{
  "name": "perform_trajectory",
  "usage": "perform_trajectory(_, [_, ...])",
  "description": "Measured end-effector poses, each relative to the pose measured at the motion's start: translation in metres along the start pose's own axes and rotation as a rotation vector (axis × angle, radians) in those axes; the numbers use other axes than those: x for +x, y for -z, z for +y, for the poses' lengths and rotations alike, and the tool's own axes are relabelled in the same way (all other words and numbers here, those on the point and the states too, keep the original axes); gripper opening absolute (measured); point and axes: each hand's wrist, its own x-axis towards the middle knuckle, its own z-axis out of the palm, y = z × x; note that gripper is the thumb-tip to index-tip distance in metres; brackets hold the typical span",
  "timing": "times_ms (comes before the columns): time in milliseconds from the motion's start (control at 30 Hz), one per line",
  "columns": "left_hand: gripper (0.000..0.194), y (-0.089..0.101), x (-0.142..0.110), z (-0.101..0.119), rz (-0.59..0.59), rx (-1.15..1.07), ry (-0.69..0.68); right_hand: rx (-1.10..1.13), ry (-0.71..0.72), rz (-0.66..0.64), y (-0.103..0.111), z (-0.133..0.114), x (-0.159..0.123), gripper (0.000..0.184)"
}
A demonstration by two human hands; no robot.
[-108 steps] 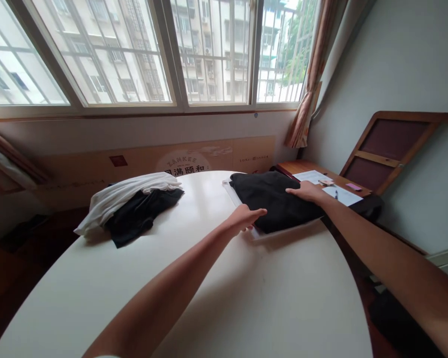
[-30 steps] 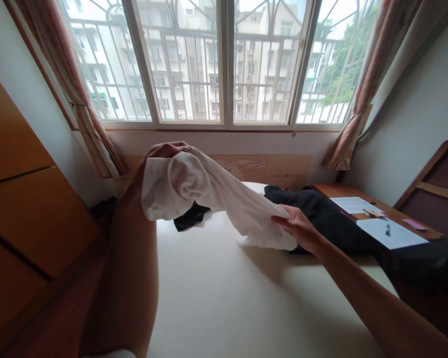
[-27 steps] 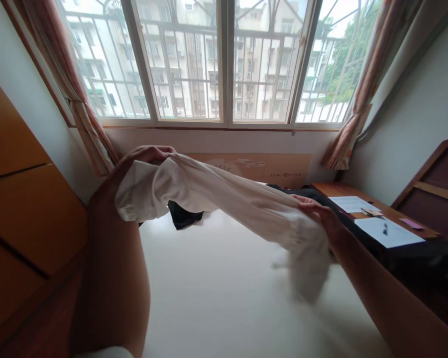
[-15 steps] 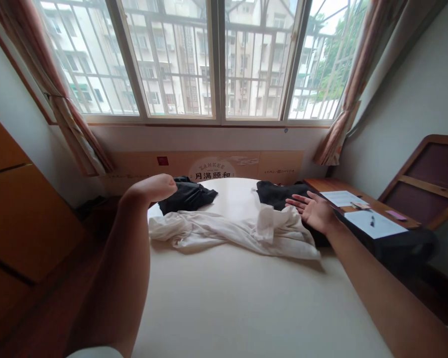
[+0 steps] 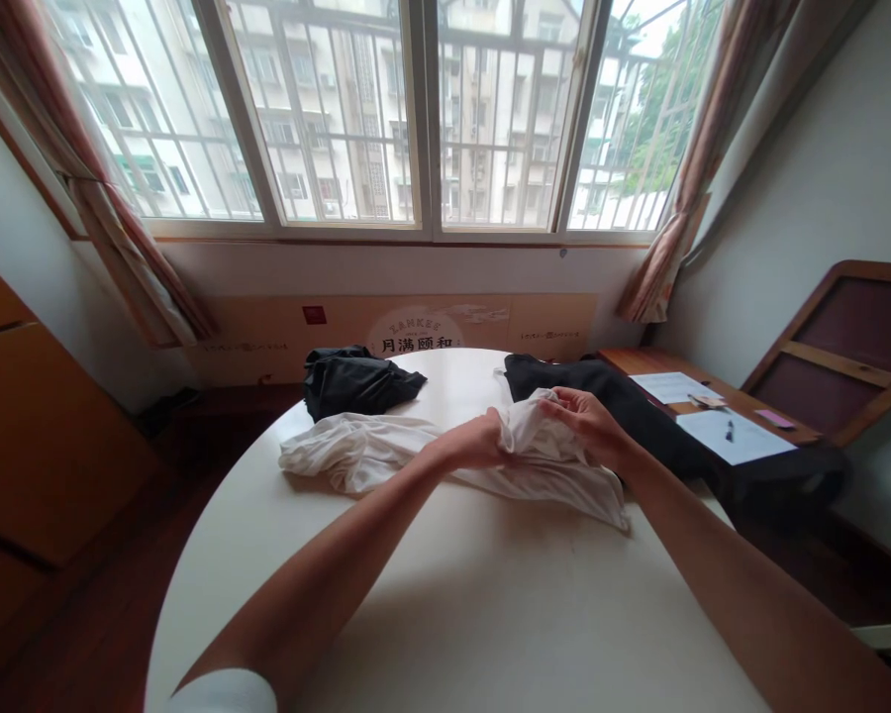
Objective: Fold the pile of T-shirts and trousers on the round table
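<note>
A white garment [image 5: 356,454] lies crumpled across the middle of the round white table [image 5: 445,604]. My left hand [image 5: 476,444] and my right hand [image 5: 590,426] meet over its right part, and both pinch a raised fold of the white cloth between them. A folded black garment [image 5: 624,406] lies just behind my right hand at the table's far right. Another black garment [image 5: 352,381] lies bunched at the table's far left edge.
A wooden side table [image 5: 713,396] to the right carries papers [image 5: 735,436] and a pen. A wood-framed board [image 5: 846,347] leans on the right wall. Printed cardboard [image 5: 416,332] stands under the window. A wooden cabinet [image 5: 30,436] is at left.
The white garment was swung through the air and dropped onto the table. My hands let go of it, then came together and gripped a fold at its right part.
</note>
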Motion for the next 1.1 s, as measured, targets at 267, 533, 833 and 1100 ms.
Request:
perform_trajectory(267, [0.013, 0.086, -0.006, -0.047, 0.552, -0.524, 0.087, -0.411, -0.059, -0.228, 0.007, -0.009, -0.008, 0.055])
perform_trajectory(533, [0.021, 0.146, -0.044, -0.088, 1.118, -0.529, 0.232, -0.109, -0.135, -0.047, 0.008, -0.008, -0.003, 0.050])
perform_trajectory(833, [0.020, 0.156, -0.054, -0.088, 1.152, -0.667, 0.175, -0.217, -0.139, 0.156, -0.007, -0.013, -0.004, 0.047])
perform_trajectory(1100, [0.022, 0.165, -0.064, -0.075, 1.284, -0.577, 0.154, -0.676, -0.120, 0.388, -0.007, 0.013, 0.007, 0.016])
